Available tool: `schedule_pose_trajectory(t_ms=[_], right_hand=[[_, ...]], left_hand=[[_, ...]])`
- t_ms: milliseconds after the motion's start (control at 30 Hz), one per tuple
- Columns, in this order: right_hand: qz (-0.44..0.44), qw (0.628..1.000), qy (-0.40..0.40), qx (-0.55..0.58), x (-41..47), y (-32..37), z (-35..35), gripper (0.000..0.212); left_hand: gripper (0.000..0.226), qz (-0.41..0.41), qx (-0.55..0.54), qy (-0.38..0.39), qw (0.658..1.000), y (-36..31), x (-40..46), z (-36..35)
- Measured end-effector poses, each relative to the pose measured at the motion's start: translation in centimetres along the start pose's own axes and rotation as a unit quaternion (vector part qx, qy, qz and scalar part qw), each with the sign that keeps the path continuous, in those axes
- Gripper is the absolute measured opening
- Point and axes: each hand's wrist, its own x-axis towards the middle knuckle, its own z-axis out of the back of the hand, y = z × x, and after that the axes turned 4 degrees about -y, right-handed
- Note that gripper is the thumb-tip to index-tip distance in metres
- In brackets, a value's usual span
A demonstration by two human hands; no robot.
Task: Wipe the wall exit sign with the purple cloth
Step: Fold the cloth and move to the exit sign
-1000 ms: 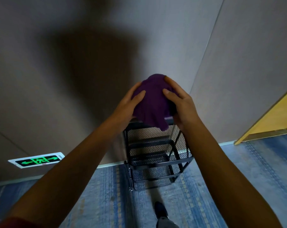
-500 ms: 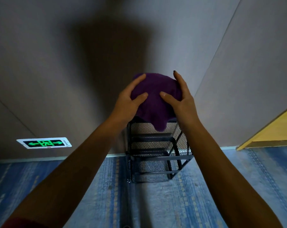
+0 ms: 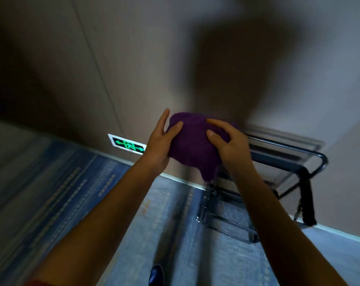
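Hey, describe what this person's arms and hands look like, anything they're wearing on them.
Both forearms are bare from wrist to past the elbow. The left hand and right hand carry no gloves, rings or watch that show. A strip of red sleeve shows at the left arm's upper end.

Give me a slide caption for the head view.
Both hands, left and right, hold the purple cloth near the exit sign.

A green lit exit sign (image 3: 127, 144) is mounted low on the wall (image 3: 75, 75), just above the floor. Green arrows pointing left and right are shown on it, flanking a central symbol that is too blurred to be read.
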Motion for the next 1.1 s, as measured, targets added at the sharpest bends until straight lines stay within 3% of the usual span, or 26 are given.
schedule_pose_trajectory(t_ms=[133, 233, 433, 567, 733, 933, 1100], right_hand=[[-0.021, 0.998, 0.06, 0.0, 0.7, -0.1, -5.9, 0.028], [-0.045, 0.998, 0.052, 0.01, 1.5, -0.3, -11.0, 0.028], [-0.076, 0.994, 0.075, -0.001, 1.6, -1.0, -23.2, 0.038], [-0.114, 0.99, 0.083, 0.021, 2.0, -1.9, -30.1, 0.041], [-0.107, 0.992, 0.05, -0.042, 4.5, -3.6, -36.6, 0.041], [-0.066, 0.985, -0.023, -0.158, 8.9, -7.0, -43.1, 0.065], [-0.051, 0.992, 0.003, -0.117, 15.0, -7.6, -48.3, 0.074]], left_hand=[[0.058, 0.008, 0.057, 0.041, 0.998, -0.4, 0.4, 5.8], [0.045, -0.032, 0.091, 0.033, 0.995, -1.6, 1.7, 11.1], [0.042, -0.094, 0.199, 0.029, 0.975, -6.4, 4.7, 23.1], [0.044, -0.084, 0.217, 0.024, 0.972, -8.2, 6.8, 29.1], [0.041, -0.074, 0.218, 0.011, 0.973, -9.9, 11.0, 33.9], [0.035, -0.055, 0.222, 0.026, 0.973, -11.3, 18.9, 37.9], [0.039, -0.029, 0.267, 0.087, 0.959, -13.2, 26.6, 40.2]])
